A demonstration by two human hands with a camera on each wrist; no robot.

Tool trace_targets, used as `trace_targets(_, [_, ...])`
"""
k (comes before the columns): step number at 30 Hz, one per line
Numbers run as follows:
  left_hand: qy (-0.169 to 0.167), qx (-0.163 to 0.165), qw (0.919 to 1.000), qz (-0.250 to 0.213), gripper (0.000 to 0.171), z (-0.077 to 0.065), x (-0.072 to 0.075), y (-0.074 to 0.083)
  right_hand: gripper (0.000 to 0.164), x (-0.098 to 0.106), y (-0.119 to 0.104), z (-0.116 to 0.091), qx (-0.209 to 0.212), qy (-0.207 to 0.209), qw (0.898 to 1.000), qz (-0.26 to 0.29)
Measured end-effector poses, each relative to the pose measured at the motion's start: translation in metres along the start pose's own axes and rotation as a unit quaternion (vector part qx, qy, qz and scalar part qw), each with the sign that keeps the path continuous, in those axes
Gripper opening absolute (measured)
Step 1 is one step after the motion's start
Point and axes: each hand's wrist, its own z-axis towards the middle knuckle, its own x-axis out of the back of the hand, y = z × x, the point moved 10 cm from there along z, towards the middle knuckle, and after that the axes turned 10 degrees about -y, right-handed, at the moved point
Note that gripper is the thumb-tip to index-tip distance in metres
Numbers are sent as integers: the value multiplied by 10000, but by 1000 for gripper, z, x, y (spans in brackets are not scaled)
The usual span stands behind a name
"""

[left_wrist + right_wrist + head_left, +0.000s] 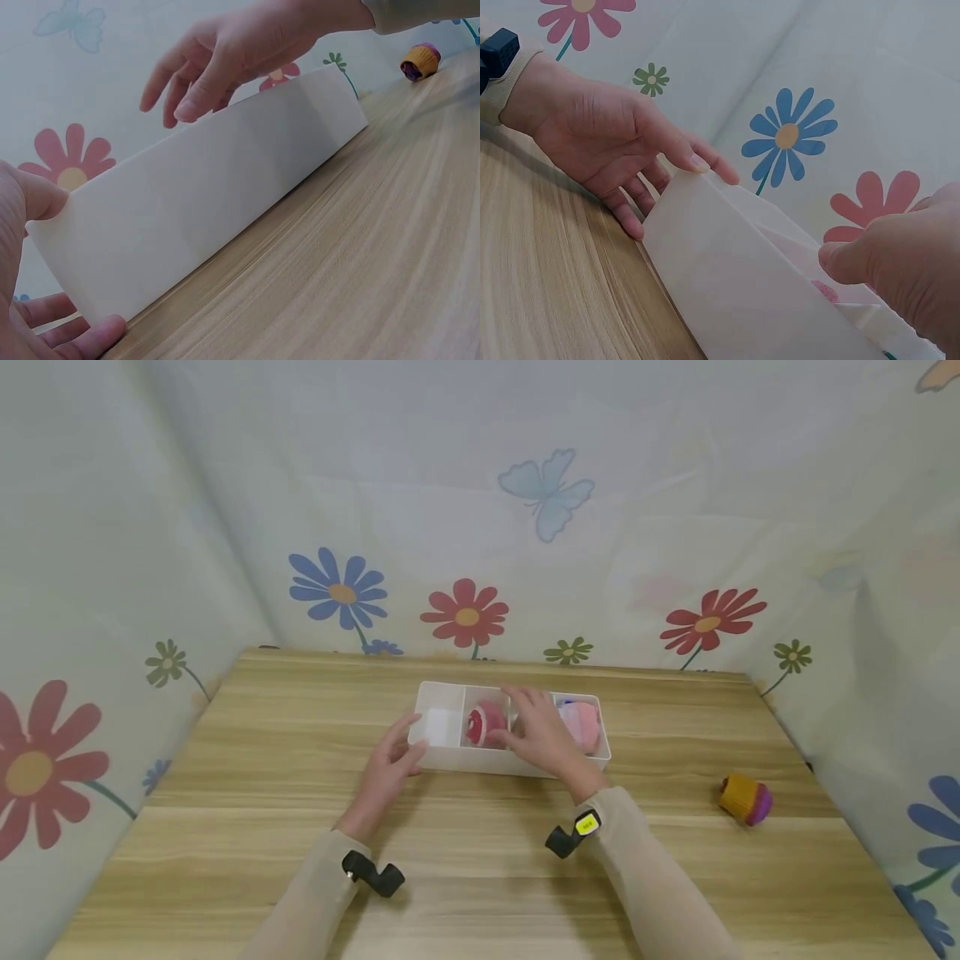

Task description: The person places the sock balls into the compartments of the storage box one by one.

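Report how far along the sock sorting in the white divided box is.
Done: a pink rolled sock sits in the right compartment of the white box. In hand: the right hand reaches over the box beside the red rolled sock in the middle compartment, while the left hand holds the box's left end. Left: the left compartment looks unfilled, and a yellow-purple roll lies on the table.

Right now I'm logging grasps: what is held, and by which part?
The left hand grips the white organizer box at its left end corner. The right hand rests over the middle compartment.
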Motion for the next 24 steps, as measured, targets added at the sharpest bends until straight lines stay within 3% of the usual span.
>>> trace_targets(17, [-54,58,9998,-200,50,1,0,1,59,19,13,-23,161,478,9984,-253])
trace_targets(24, [74,71,9999,-40,49,0,2,-1,59,30,19,-32,141,707,9961,-507])
